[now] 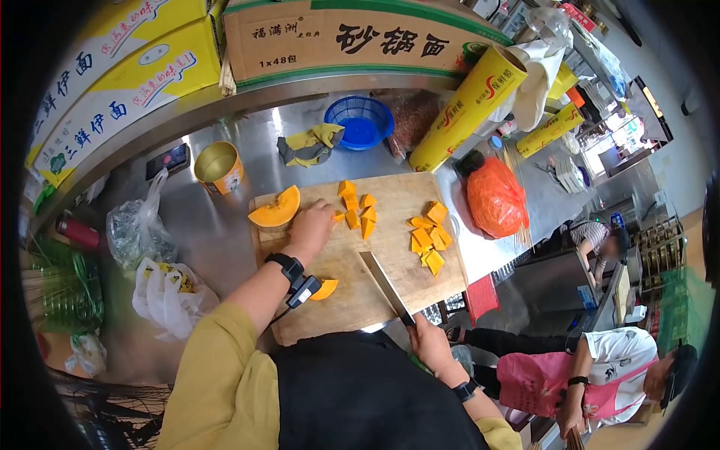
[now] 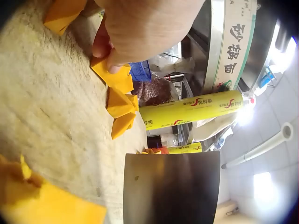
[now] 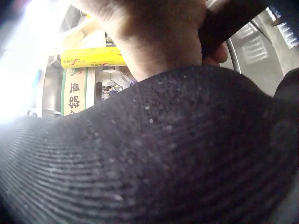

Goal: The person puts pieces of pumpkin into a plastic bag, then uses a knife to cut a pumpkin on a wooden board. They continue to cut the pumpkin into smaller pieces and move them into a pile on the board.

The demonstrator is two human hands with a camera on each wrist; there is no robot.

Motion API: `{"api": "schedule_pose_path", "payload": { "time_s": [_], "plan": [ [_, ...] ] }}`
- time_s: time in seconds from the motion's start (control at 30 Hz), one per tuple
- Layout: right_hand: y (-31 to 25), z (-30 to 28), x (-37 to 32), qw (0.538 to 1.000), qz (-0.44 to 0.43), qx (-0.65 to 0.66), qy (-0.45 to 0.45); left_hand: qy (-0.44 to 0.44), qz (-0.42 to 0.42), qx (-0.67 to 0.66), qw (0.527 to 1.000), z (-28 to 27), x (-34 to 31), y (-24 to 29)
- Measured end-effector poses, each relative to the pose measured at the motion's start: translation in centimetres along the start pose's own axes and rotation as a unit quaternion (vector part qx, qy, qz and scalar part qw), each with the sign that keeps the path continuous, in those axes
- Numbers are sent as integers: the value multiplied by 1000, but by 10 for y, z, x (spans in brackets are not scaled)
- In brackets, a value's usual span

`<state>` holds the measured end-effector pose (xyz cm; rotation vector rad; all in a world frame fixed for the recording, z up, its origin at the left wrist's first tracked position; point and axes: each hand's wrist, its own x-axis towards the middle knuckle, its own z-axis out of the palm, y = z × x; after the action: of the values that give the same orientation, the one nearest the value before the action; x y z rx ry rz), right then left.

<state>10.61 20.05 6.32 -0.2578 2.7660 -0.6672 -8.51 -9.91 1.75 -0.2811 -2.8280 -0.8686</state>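
Observation:
My left hand (image 1: 311,226) reaches over a wooden cutting board (image 1: 337,259) and pinches a cut pumpkin chunk (image 2: 111,70) between thumb and fingers. Just beyond the fingertips lies a loose row of pumpkin cubes (image 1: 367,212). A large pumpkin wedge (image 1: 276,210) rests beside this hand at the board's far left, and a smaller pumpkin slice (image 1: 324,289) lies near the wrist. My right hand (image 1: 435,346) grips the handle of a kitchen knife (image 1: 384,281) at the near edge, its broad blade slanting over the board. Another pile of pumpkin pieces (image 1: 430,238) sits on the right side.
Behind the board are an open tin (image 1: 219,169), a grey-yellow cloth (image 1: 309,145) and a blue basket (image 1: 360,124). A red plastic bag (image 1: 496,197) and a cling film roll box (image 1: 469,109) stand right. Plastic bags (image 1: 169,300) lie left. A person in a pink apron (image 1: 544,382) stands at right.

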Motion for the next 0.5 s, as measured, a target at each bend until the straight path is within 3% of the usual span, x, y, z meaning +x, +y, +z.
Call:
{"api": "schedule_pose_path", "payload": {
  "time_s": [0.07, 0.17, 0.27, 0.37, 0.47, 0.5],
  "plan": [
    [1, 0, 0, 1000, -7, 6, 5, 40, 41, 18, 998, 6, -4, -2],
    [2, -1, -1, 1000, -10, 11, 13, -5, 30, 20, 999, 1, -5, 8],
    [0, -1, 0, 1000, -3, 14, 12, -4, 89, 1, 996, -2, -7, 7],
    [2, -1, -1, 999, -1, 34, 21, -88, -14, -107, 990, -9, -8, 8],
    [5, 2, -1, 999, 4, 46, 25, -138, -106, -326, 929, -6, -12, 3],
    [7, 2, 0, 999, 8, 49, 22, -187, -132, -340, 912, -5, -12, -2]
  ]
}}
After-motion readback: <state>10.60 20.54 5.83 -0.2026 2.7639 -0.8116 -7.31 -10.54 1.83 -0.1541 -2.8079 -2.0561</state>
